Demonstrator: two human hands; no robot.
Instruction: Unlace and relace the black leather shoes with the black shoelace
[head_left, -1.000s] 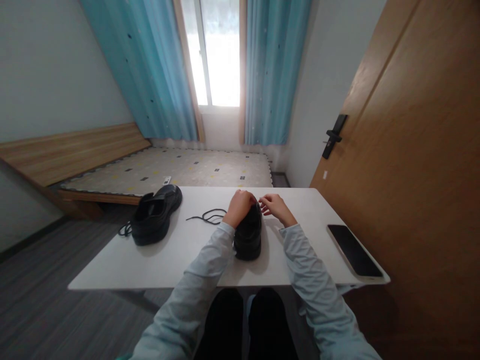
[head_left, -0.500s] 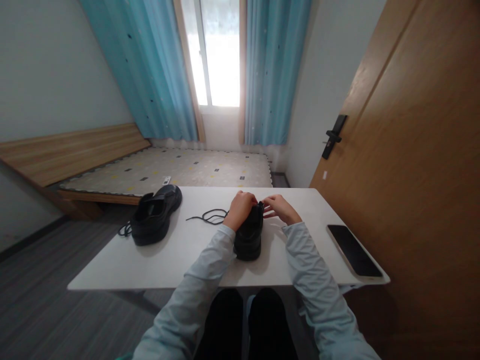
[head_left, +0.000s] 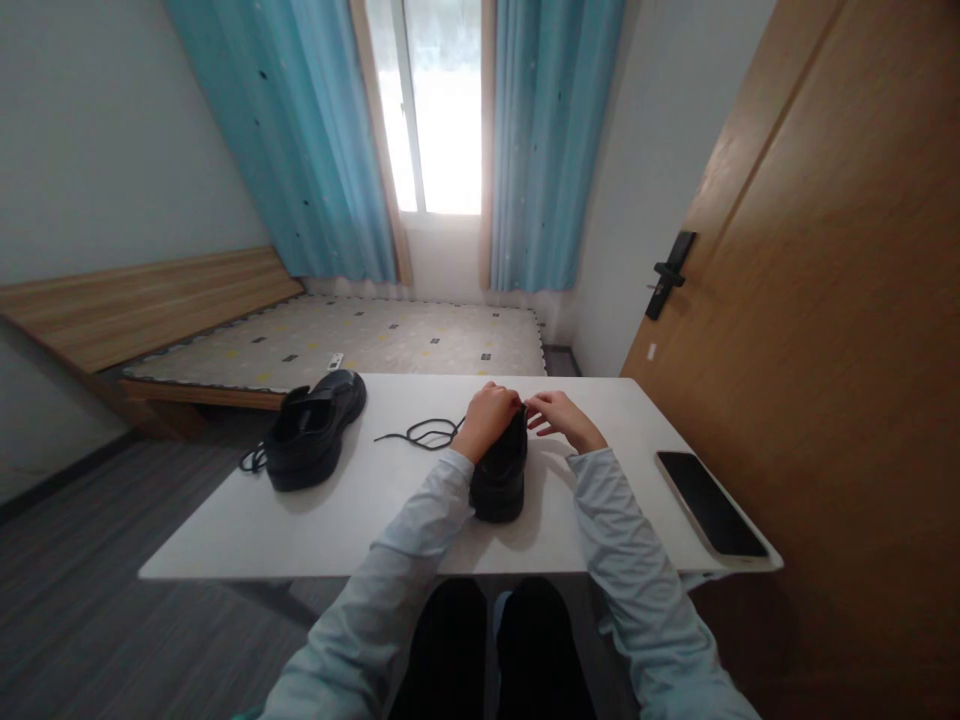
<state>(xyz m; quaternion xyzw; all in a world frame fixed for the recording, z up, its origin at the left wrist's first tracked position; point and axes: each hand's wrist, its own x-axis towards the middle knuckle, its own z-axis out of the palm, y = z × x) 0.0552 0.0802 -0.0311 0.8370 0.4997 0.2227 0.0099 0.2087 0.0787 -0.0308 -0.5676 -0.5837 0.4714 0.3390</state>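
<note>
Shoe [head_left: 498,490], black, faintly glossy, thick-soled, sitting upright

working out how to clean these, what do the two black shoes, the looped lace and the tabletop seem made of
Left shoe and middle shoe: leather or imitation, judging by the smooth, faintly glossy black; I can't tell which. Looped lace: probably textile cord, thin, dark, limp. Tabletop: perhaps laminate or painted board, smooth, plain white with little shine.

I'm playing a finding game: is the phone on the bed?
No, the phone lies on the white table, to the right of the shoe by the left hand.
</note>
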